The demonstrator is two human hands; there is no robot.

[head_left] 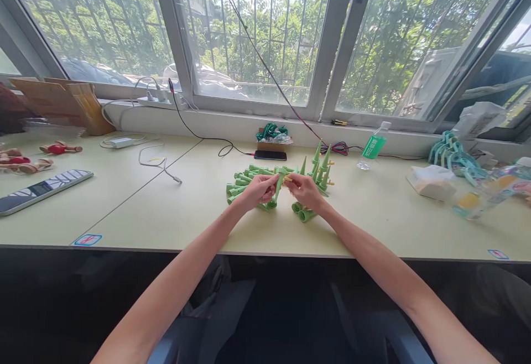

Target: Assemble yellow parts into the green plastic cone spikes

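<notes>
My left hand (pixel 259 190) is closed on a green plastic cone (pixel 279 185), its narrow end pointing down. My right hand (pixel 305 188) pinches a small yellow peg (pixel 287 179) against the wide top of that cone; how far it sits inside cannot be made out. Several green tube-like pieces (pixel 235 191) lie to the left, partly hidden by my left hand. Behind my right hand a group of green cones (pixel 320 169) stands with points upward, some with yellow pegs at the side. Two green open-ended pieces (pixel 306 216) lie below my right wrist.
Behind the pieces are a black phone (pixel 270 155) and a small box with green and silver wrapping (pixel 274 135). A water bottle (pixel 373 147) and tissue pack (pixel 431 181) stand right. Left are a white cable (pixel 160 166), a patterned flat case (pixel 45 190) and red-and-beige figures (pixel 60 148).
</notes>
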